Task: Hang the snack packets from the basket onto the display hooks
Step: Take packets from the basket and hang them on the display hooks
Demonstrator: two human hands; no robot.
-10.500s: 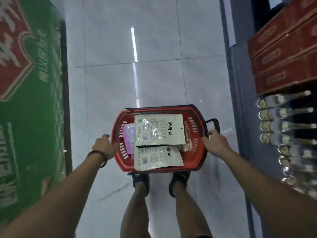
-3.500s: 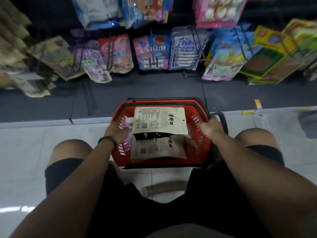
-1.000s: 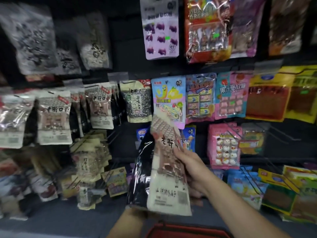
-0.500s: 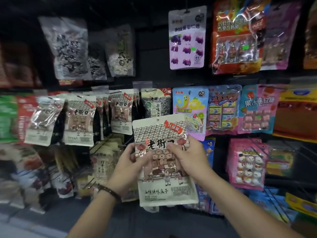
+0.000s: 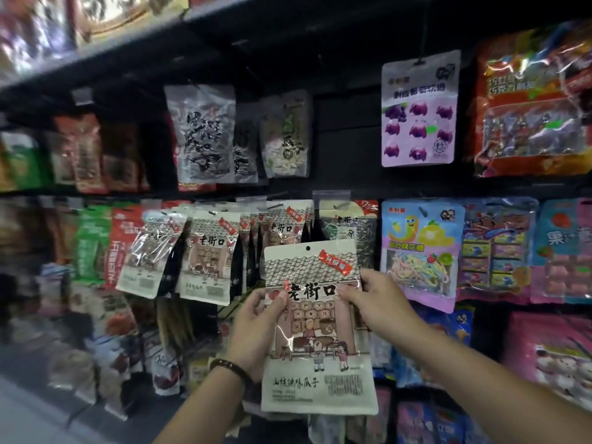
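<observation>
"Packet [image 5: 315, 328] first: where is it?"

"Held up in front of the display rack [image 5: 346, 129], on no hook, upright, printed face toward the camera. The left hand [image 5: 256, 331] grips its left edge about midway, thumb on the front. The right hand [image 5: 381, 302] pinches the right edge a little higher. Both sets of fingers [image 5: 349, 293] are clamped on it."

"And the long axis?"

"Vertical. The hang hole [image 5: 308, 248] is in the middle of the top edge, above both hands and free."

"Which way does it need to go?"

"Up and slightly left, I'd judge. The matching packets [image 5: 285, 227] hang in a row just behind its top edge and off to the left. So the hole has to rise to their level, then be pushed straight back onto a hook. The hook tip itself I cannot make out — it is lost among the hanging bags."

"Which hand is nearer?"

"The left one is on the row's side. The right one sits higher and closer to the hole, so it looks better placed to steer."

"Basket?"

"Out of view."
</observation>
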